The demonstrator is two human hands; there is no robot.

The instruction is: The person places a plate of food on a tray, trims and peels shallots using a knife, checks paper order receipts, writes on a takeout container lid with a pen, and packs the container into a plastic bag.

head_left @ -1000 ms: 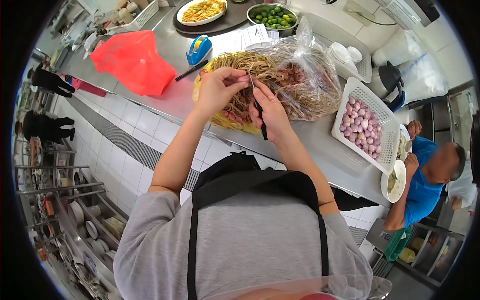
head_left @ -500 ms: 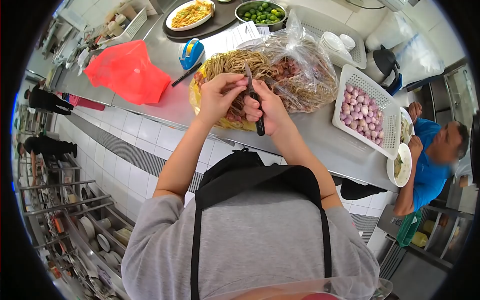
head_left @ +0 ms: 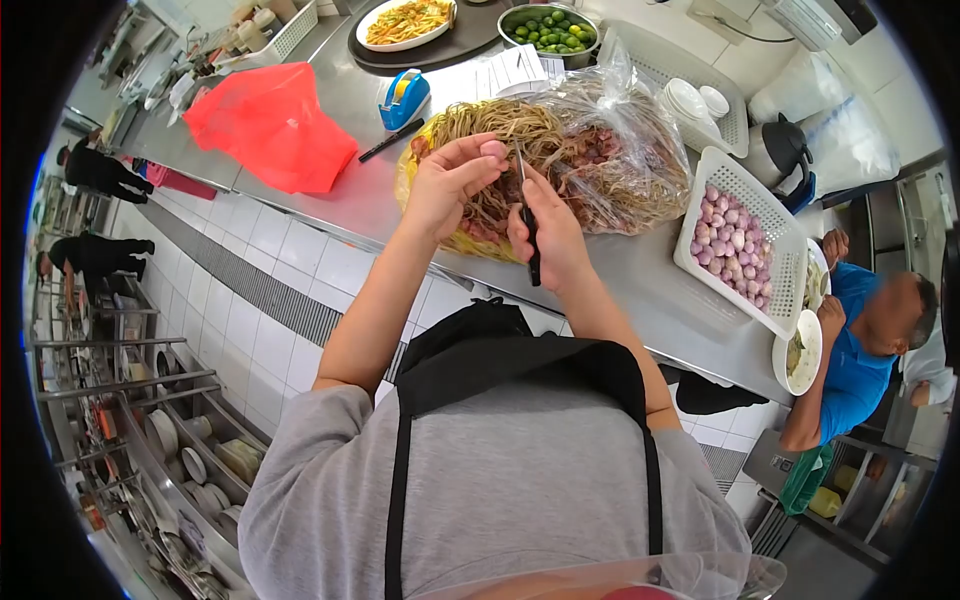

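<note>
In the head view, my left hand (head_left: 448,188) pinches a small pinkish shallot (head_left: 493,149) between thumb and fingertips. My right hand (head_left: 552,228) is closed around the black handle of a small knife (head_left: 533,245), its blade pointing up and away, just right of the shallot. Below both hands lies an open plastic bag (head_left: 650,150) full of dry stalks and reddish skins, with a yellow bag edge at its left. Off to the right, a white perforated basket (head_left: 795,240) holds many pale purple shallots (head_left: 733,240).
A red plastic bag (head_left: 275,125), a blue tape dispenser (head_left: 404,98) and a black pen (head_left: 391,140) lie left on the steel counter (head_left: 345,205). Behind are a bowl of green limes (head_left: 548,30) and a noodle plate (head_left: 408,22). At right, a person in blue (head_left: 860,330) holds a white bowl (head_left: 800,355).
My hands have moved slightly apart, the left one lifting the shallot away from the knife blade. The whole view has shifted a little to the right.
</note>
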